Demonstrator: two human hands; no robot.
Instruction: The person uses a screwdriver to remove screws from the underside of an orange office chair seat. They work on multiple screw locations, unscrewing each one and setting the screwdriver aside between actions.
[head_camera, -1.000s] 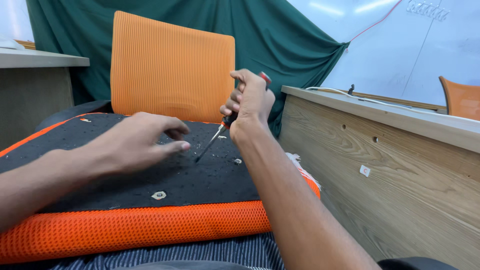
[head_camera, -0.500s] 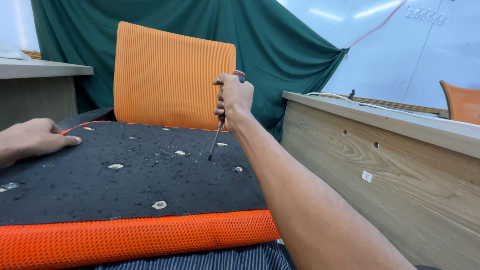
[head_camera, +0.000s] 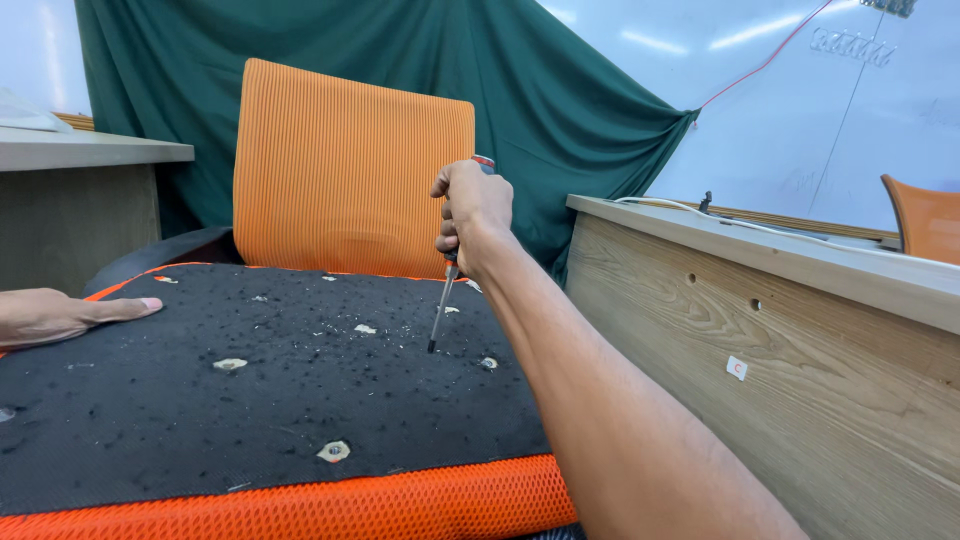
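Note:
An orange chair seat (head_camera: 300, 505) lies upside down in front of me, its black underside (head_camera: 200, 400) speckled with debris and several pale screw holes. My right hand (head_camera: 472, 212) grips a screwdriver (head_camera: 441, 305) with a red and black handle, held nearly upright, tip touching the black fabric close to a screw hole (head_camera: 488, 363). My left hand (head_camera: 60, 315) lies flat on the seat's left edge, fingers pointing right, holding nothing.
An orange ribbed chair back (head_camera: 350, 170) stands behind the seat against a green curtain (head_camera: 560, 90). A wooden desk panel (head_camera: 780, 370) runs along the right, with a cable on top. Another desk (head_camera: 80, 160) is at left, and a whiteboard at the back right.
My left hand has pulled away from the middle of the seat to its left edge. The right hand has turned the screwdriver more upright and shifted its tip slightly right.

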